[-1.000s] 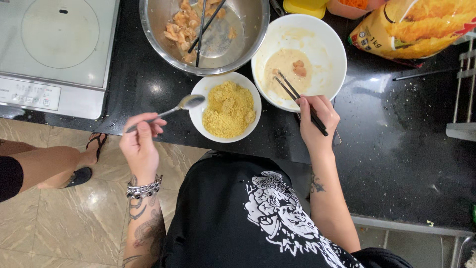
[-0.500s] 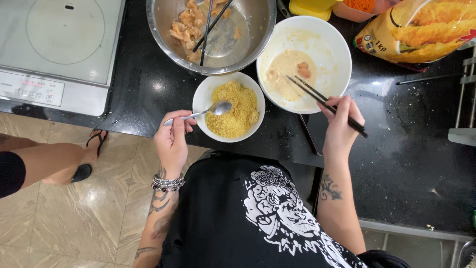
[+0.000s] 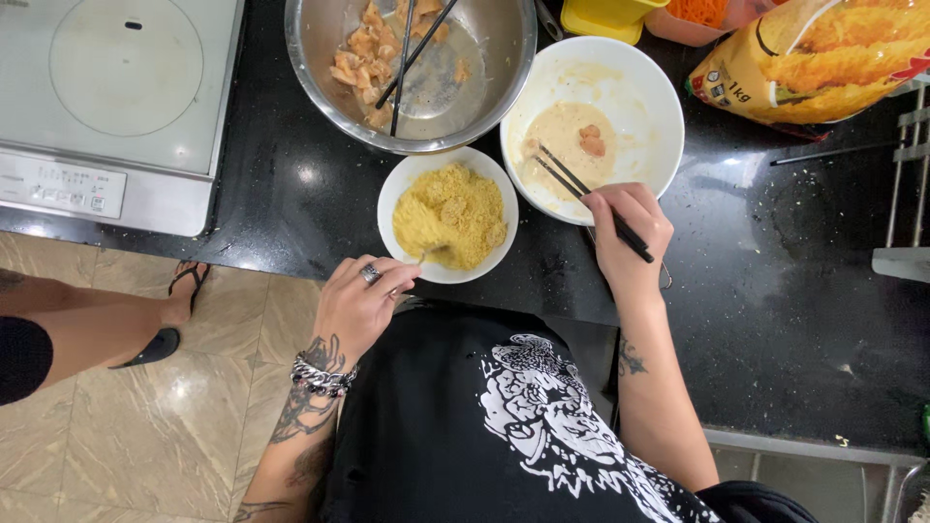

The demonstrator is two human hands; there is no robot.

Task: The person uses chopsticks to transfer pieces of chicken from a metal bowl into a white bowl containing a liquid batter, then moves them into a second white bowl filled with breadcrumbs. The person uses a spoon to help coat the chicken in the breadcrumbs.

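Now: left hand (image 3: 356,302) grips spoon (image 3: 429,255) in crumb bowl (image 3: 407,179); right hand (image 3: 627,232) pinches chopsticks (image 3: 581,194) over batter bowl (image 3: 639,97).

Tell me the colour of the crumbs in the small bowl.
Golden yellow crumbs in a white small bowl, clearest in the head view.

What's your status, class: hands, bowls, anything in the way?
Left hand holds spoon in crumb bowl. Right hand holds chopsticks in batter bowl. Nothing between.
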